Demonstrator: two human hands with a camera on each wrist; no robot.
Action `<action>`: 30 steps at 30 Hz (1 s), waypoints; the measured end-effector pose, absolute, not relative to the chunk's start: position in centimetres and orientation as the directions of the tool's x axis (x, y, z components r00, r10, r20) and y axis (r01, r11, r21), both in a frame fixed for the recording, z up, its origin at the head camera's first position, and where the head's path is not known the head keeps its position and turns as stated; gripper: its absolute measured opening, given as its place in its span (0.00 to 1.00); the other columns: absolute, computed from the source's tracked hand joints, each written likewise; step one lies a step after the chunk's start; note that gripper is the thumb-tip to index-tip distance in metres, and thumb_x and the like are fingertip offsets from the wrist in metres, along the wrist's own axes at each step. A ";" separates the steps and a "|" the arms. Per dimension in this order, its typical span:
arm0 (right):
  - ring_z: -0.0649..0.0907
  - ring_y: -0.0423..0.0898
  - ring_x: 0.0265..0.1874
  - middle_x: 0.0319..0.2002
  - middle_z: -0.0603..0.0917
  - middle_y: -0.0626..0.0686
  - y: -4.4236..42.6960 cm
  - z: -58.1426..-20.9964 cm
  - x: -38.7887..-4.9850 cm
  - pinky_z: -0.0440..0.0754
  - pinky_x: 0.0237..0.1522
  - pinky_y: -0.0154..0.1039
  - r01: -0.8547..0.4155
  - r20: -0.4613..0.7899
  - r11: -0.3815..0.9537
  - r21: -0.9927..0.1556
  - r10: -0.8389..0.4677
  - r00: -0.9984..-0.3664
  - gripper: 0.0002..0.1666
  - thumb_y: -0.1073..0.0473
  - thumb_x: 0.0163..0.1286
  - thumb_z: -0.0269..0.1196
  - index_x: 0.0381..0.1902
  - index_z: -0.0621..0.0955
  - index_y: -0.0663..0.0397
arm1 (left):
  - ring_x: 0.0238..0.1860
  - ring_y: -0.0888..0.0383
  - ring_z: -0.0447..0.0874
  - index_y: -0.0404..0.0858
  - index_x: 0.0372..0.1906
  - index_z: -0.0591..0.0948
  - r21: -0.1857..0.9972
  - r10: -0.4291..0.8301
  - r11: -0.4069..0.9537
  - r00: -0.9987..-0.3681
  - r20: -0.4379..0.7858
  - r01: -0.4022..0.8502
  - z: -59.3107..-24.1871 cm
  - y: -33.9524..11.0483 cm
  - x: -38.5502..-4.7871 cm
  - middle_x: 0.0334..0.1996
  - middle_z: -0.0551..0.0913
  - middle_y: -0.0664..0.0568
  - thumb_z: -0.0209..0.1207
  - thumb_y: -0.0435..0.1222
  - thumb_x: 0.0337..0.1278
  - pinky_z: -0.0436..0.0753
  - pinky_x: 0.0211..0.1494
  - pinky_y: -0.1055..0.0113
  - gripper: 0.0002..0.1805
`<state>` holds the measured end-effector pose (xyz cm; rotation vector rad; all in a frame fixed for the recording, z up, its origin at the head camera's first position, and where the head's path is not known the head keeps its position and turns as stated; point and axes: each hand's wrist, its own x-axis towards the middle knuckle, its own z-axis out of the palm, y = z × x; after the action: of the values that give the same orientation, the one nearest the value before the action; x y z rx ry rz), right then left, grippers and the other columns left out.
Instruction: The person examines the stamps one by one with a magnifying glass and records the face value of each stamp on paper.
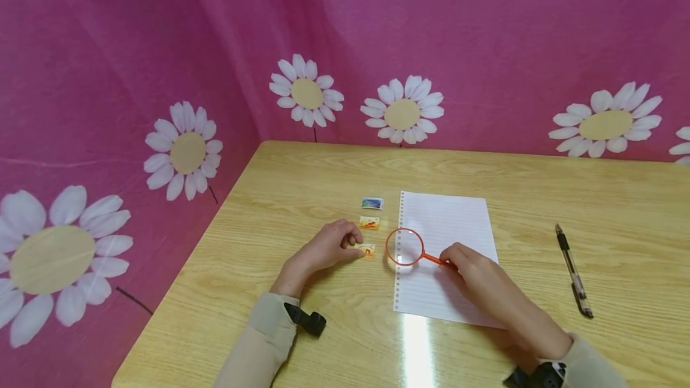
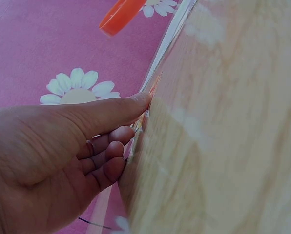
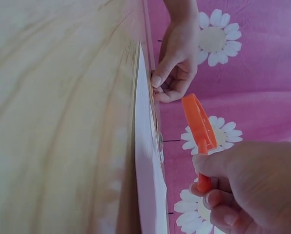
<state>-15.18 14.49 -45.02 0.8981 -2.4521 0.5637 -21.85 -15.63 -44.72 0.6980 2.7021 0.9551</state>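
My left hand [image 1: 330,246] rests on the table with thumb and forefinger at the left edge of a small yellow-orange stamp [image 1: 369,250]. In the left wrist view, the thumb of the left hand [image 2: 72,136] lies against the stamp and the other fingers are curled. Beyond it lie a yellow and red stamp [image 1: 369,223] and a blue-green stamp [image 1: 372,203], in a column. The right hand [image 1: 482,277] pinches the handle of an orange magnifying glass [image 1: 433,258], whose round lens is raised over the left edge of the lined paper.
Under the right hand is a loose sheet of lined paper [image 1: 453,220] with punched holes along its left side. Farther right lies a black pen [image 1: 571,268]. The wooden table [image 1: 302,184] meets a pink flowered cloth [image 1: 485,47] at its back and left.
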 end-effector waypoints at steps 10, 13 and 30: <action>0.76 0.36 0.28 0.30 0.80 0.44 15.9 -45.3 -14.9 0.78 0.30 0.33 -0.675 0.558 0.709 -0.202 -0.483 -0.675 0.13 0.74 0.53 0.68 0.34 0.79 0.55 | 0.34 0.61 0.69 0.38 0.38 0.79 0.634 0.482 0.685 -0.876 -0.026 0.358 -45.0 -15.6 -22.0 0.33 0.75 0.51 0.69 0.36 0.55 0.70 0.39 0.74 0.10; 0.76 0.36 0.28 0.29 0.80 0.44 16.2 -45.4 -14.9 0.77 0.29 0.33 -0.671 0.570 0.717 -0.188 -0.477 -0.669 0.16 0.74 0.49 0.70 0.34 0.79 0.54 | 0.34 0.61 0.69 0.38 0.38 0.79 0.637 0.475 0.689 -0.879 -0.034 0.347 -44.9 -15.6 -21.9 0.33 0.75 0.51 0.69 0.36 0.55 0.70 0.39 0.74 0.11; 0.75 0.36 0.28 0.31 0.80 0.42 18.0 -45.3 -14.2 0.77 0.28 0.33 -0.590 0.504 0.773 -0.233 -0.423 -0.753 0.16 0.74 0.53 0.69 0.35 0.79 0.52 | 0.34 0.61 0.70 0.38 0.37 0.79 0.645 0.475 0.683 -0.879 -0.036 0.343 -44.8 -15.4 -21.9 0.33 0.76 0.51 0.69 0.35 0.54 0.70 0.39 0.73 0.10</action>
<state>-14.16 18.03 -45.31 0.7659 -2.5384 0.5332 -21.87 -15.40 -44.78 0.6624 2.6947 0.9714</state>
